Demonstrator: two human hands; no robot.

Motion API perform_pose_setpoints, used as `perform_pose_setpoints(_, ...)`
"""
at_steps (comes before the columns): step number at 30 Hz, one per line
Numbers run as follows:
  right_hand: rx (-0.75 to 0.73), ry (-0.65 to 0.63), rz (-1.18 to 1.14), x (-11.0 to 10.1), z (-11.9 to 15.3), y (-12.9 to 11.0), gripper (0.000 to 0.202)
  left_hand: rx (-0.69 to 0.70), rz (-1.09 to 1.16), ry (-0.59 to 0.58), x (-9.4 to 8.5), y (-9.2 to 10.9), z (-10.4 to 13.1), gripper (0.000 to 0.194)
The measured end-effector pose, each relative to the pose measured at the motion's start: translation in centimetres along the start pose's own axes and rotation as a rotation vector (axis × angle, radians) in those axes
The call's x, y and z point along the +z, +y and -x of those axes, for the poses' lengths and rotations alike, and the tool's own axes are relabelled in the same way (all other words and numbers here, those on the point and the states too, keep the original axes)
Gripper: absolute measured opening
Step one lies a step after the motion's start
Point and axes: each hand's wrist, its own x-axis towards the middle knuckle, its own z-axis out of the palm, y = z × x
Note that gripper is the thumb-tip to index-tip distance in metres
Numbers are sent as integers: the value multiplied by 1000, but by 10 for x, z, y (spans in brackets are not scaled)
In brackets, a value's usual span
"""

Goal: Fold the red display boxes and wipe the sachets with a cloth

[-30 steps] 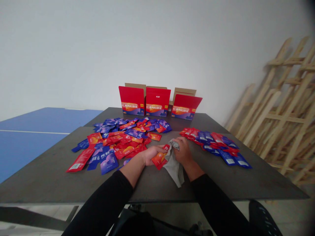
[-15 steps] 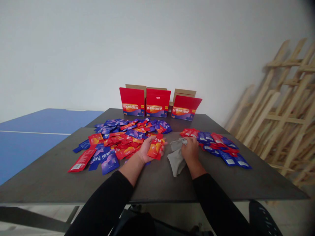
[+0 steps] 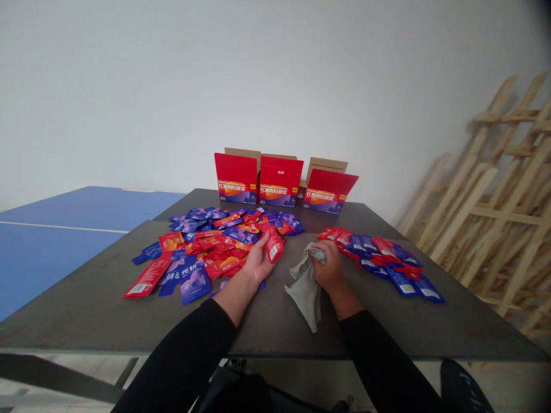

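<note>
A red packet [image 3: 274, 245] is held in my left hand [image 3: 258, 261], its barcode end facing up, above the right edge of a mixed pile of red and blue packets [image 3: 224, 244]. Closed round a grey cloth [image 3: 306, 289] is my right hand [image 3: 330, 267]; the cloth's loose end hangs down toward the table's front. To the right of that hand, red and blue packets [image 3: 383, 255] lie overlapping in a band.
Three open red boxes, a left one [image 3: 237, 180], a middle one [image 3: 280, 182] and a right one [image 3: 329, 192], stand at the back of the dark table [image 3: 275, 338]. A blue table [image 3: 64, 246] is at left, wooden frames [image 3: 495, 212] at right.
The red packet in my left hand has turned from its printed face to its barcode side. My right hand holds the cloth with its loose end now lower and further left. The view has shifted slightly.
</note>
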Motion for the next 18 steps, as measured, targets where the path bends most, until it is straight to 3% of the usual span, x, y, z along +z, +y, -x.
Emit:
perform_pose_setpoints(6, -140, -185, -100, 2, 6, -14, 15, -3, -107, 18, -2, -6, -3, 22)
perform_pose_setpoints(10, -251, -285, -81, 5, 8, -17, 22, 8, -208, -74, 3, -16, 2, 14)
perform_pose_setpoints(15, -347, -449, -88, 11, 8, -16, 26, -247, -246, -195, 5, -24, 11, 21)
perform_pose_setpoints(18, -342, -433, -51, 11, 7, -14, 28, -334, -274, -204, 2, -27, 14, 26)
